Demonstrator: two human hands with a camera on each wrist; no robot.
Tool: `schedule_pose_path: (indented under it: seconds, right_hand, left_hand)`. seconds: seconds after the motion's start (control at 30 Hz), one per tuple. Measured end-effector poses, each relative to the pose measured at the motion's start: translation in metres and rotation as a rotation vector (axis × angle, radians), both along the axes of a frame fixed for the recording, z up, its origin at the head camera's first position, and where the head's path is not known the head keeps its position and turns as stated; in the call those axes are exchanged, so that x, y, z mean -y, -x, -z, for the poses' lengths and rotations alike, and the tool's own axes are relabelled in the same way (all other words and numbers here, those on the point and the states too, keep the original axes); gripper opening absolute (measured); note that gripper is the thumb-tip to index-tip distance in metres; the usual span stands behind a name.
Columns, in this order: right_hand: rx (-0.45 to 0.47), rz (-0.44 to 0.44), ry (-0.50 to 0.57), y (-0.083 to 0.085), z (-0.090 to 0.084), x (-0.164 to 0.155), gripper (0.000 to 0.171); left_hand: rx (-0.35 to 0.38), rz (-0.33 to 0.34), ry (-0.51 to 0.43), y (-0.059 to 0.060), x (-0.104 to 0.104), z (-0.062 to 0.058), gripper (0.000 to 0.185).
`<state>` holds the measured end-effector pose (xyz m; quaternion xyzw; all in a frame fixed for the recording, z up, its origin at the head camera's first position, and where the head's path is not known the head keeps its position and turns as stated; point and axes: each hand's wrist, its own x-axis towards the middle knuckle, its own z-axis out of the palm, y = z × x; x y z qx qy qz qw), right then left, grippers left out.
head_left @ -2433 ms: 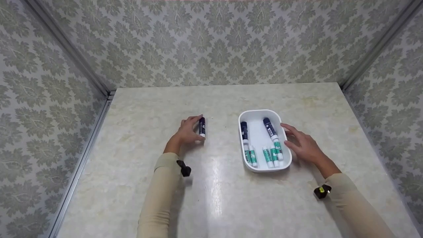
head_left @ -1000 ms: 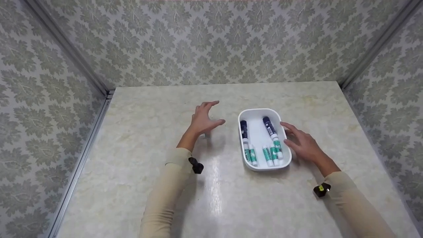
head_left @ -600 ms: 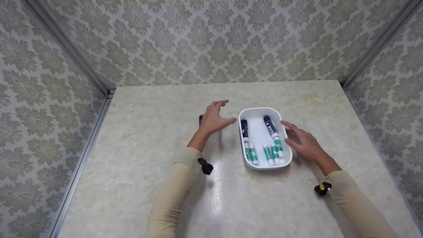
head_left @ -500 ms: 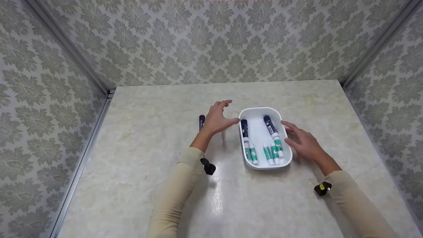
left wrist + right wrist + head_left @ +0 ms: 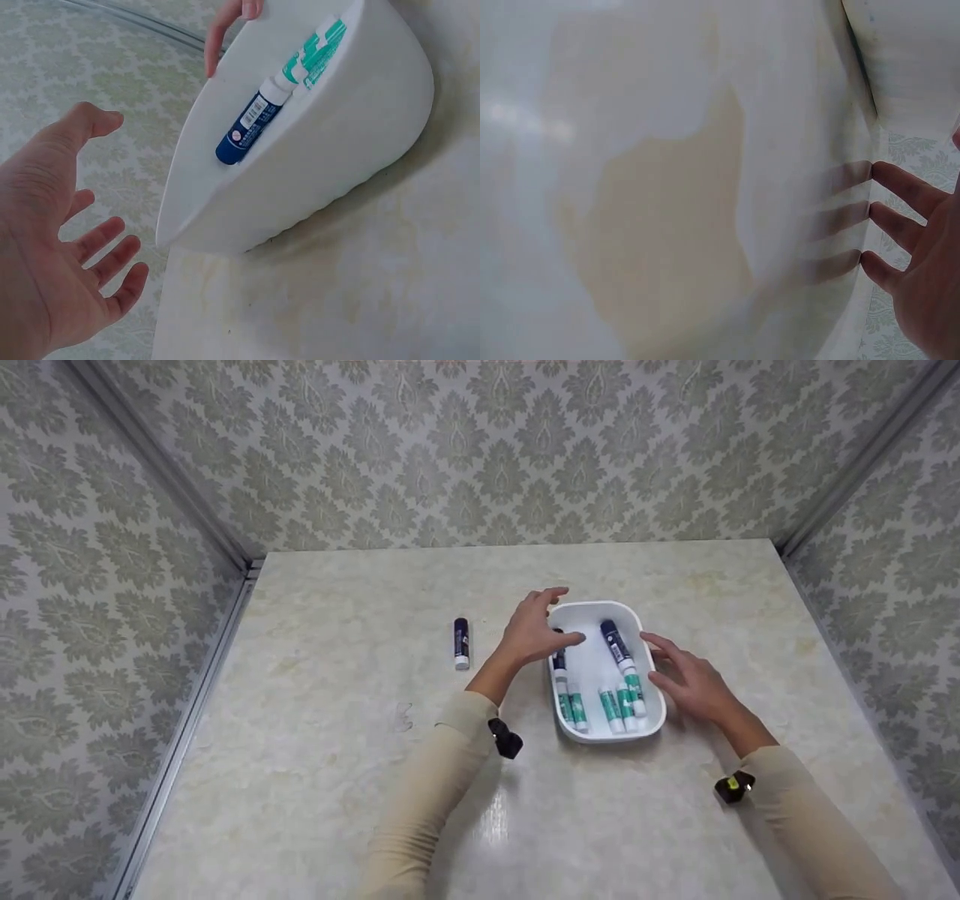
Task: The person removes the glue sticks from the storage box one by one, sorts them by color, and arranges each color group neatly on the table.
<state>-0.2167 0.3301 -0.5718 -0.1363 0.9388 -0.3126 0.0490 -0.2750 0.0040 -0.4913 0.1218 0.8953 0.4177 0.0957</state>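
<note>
The light is bright and even in the head view, and it comes from above. A pale glare streak lies on the table at 6 o'clock, and soft shadows fall under both sleeves. The head picture is sharp at the centre, while the walls bend outward at the edges. In the left wrist view the white tray is sharp and the left hand at 8 o'clock is slightly soft. The right wrist view is washed out and blurred; the fingers at 4 o'clock throw three faint shadows.
</note>
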Motion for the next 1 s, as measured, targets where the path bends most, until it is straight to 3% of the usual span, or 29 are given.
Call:
schedule_pose_path:
  seconds: [0.4,0.8,1.0]
  right_hand:
    - [0.018,0.011,-0.021,0.001,-0.002,0.000,0.069]
    - [0.040,0.022,-0.039,0.000,-0.001,0.000,0.071]
    - [0.034,0.025,-0.039,0.001,-0.002,0.002,0.071]
  left_hand:
    - [0.047,0.008,-0.039,-0.007,-0.038,-0.005,0.093]
    - [0.061,-0.009,-0.050,-0.009,-0.066,0.008,0.096]
    - [0.073,-0.050,-0.041,-0.008,-0.074,0.019,0.096]
